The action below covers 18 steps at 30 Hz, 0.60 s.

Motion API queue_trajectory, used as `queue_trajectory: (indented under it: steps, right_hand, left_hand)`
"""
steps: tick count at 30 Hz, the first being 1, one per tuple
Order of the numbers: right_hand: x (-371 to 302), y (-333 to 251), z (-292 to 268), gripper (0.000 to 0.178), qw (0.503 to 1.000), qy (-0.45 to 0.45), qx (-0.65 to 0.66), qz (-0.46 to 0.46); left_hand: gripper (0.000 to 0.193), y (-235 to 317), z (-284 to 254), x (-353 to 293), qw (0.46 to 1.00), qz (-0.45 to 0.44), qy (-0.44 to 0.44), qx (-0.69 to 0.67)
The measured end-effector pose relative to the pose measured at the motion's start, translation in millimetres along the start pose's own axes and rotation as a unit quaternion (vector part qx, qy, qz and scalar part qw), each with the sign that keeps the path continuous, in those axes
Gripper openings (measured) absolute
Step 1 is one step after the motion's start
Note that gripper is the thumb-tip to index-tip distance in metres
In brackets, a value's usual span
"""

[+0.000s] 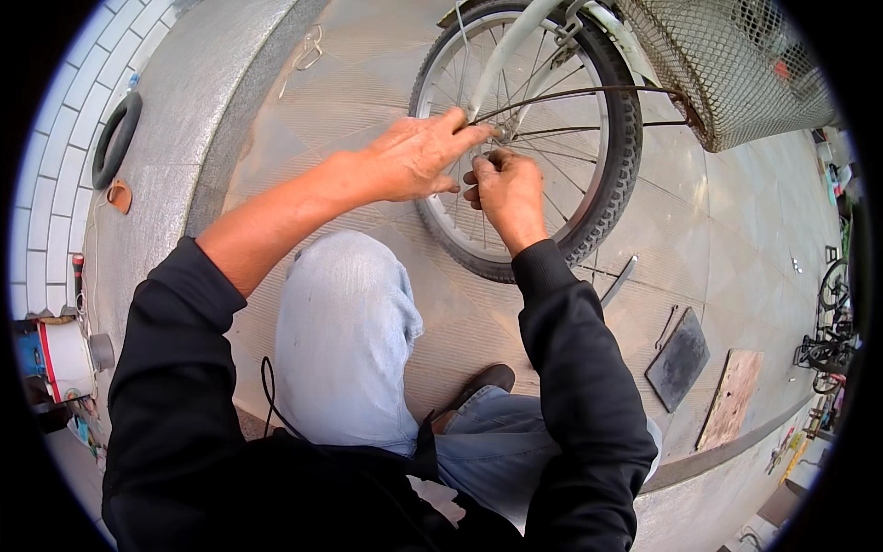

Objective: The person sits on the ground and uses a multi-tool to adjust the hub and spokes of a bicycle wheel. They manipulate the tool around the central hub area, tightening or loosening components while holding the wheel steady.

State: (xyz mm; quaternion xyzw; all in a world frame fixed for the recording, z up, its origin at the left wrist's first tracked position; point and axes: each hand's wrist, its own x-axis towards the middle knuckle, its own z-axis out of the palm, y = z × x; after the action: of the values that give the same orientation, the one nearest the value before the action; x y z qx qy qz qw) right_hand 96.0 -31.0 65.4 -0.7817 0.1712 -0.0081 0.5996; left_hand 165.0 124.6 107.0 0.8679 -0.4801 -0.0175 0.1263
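A bicycle wheel point(618, 175) with a black knobbly tyre stands before me, its spokes meeting at the hub. A whitish fork point(501, 69) comes down to the axle. My left hand point(414, 158) reaches in from the left with its fingers apart, the fingertips at the hub beside the fork end. Just right of it, my right hand point(509, 191) has its fingers curled together in a pinch near the axle. Whatever lies between those fingers is hidden. Thin rusty rods point(589, 90) run from the hub area to a wire basket point(736, 78).
On the tiled floor to the right lie a flat metal bar point(620, 281), a dark square plate point(679, 359) and a wooden board point(731, 397). A black rubber tyre piece point(117, 138) rests on the left ledge. A white bucket point(69, 361) stands at the far left.
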Motion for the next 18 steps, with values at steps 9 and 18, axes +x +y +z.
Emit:
queue_trajectory:
  steps: [9,18]
  right_hand:
    - [-4.1,-6.3,-22.1,0.024,0.974,0.027,-0.194,-0.113]
    - [2.0,-60.7,-111.3,0.030,0.777,0.473,-0.236,-0.343]
  left_hand:
    - [0.035,-7.0,49.0,32.6,0.992,0.069,0.103,-0.004]
    - [0.023,-2.9,55.0,35.6,0.966,0.116,0.205,0.103]
